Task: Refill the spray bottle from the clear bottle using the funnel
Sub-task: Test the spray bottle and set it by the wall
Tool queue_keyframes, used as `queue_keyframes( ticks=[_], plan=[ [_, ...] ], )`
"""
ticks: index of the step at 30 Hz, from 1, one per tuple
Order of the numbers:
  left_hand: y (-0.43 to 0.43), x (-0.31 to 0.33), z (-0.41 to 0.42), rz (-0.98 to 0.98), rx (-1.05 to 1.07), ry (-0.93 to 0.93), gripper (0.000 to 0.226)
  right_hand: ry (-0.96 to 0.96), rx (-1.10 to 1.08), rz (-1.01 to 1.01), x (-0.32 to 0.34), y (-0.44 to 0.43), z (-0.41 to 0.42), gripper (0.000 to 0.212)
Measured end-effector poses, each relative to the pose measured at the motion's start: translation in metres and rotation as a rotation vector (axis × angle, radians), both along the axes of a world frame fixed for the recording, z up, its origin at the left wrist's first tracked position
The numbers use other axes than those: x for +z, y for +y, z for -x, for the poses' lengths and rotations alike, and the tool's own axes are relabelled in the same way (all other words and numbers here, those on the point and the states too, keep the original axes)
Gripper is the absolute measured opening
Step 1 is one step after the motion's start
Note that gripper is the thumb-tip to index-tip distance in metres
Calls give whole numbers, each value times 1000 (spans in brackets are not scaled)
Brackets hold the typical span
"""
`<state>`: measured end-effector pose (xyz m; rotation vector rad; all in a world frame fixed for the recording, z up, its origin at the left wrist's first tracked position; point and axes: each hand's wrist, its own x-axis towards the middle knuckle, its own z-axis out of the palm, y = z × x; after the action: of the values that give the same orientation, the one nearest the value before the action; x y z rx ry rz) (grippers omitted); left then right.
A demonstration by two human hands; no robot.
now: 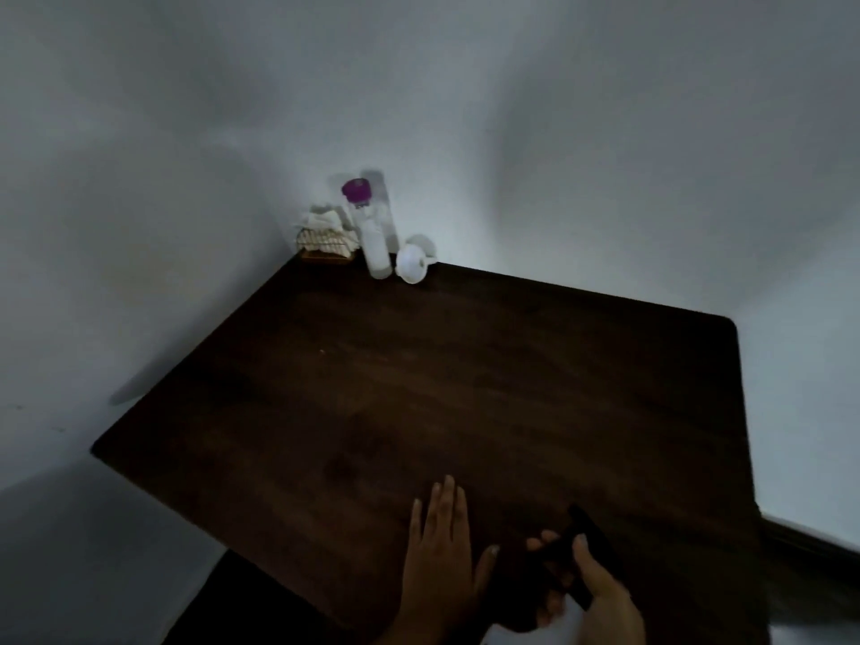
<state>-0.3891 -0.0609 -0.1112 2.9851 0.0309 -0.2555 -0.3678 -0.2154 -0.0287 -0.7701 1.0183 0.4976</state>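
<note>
The left grip [437,551], a bare hand, lies palm down on the dark brown wooden surface [465,365] near its closest edge, with the fingers straight and together and nothing held. Just to its right, close but apart, the right grip [591,588] curls its fingers and thumb around a flat black object [588,521] that points away from the person. The dim light hides what that object is.

The task's things stand well apart from both grips, straight across the surface in its far corner against the pale grey wall [186,132]. A tall clear plastic bottle with a purple top [367,225] stands upright there. Just right of it a white plastic funnel [412,265] lies on its side, wide mouth turned toward the grips. Just left of the bottle sits a small woven basket [323,246] holding crumpled white cloth or paper. Behind the bottle rises a second pale upright shape — another bottle or only a shadow, too blurred to tell. Neither grip touches any of these things.
</note>
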Motion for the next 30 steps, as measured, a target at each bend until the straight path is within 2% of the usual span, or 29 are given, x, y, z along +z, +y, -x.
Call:
queue_keyframes(
  ticks=[2,6,10,15,18,21,22,25,26,30],
  plan=[
    [-6,1,1,-32,-33,11,77,-27,27,34,8,-4,10,42],
    [-7,2,6,-46,-1,36,74,60,-7,-48,-1,-13,25,36],
    [-6,4,7,-43,1,92,78,104,37,-31,-6,-17,28,42],
    [-6,6,8,-64,1,86,77,138,88,34,2,-12,33,36],
    [-6,5,8,-83,-8,86,80,38,213,181,2,-15,39,33],
    [-7,6,8,-86,-7,79,77,63,287,241,4,-20,46,34],
    [-7,7,7,-82,-6,78,78,0,279,249,10,-18,49,35],
    [-7,6,6,-72,-2,74,81,118,179,126,10,-10,41,38],
    [-6,5,6,-72,-3,68,80,92,161,95,6,-10,39,39],
    [-5,4,6,-41,-17,91,75,-13,214,177,-5,-5,36,40]
  ],
)
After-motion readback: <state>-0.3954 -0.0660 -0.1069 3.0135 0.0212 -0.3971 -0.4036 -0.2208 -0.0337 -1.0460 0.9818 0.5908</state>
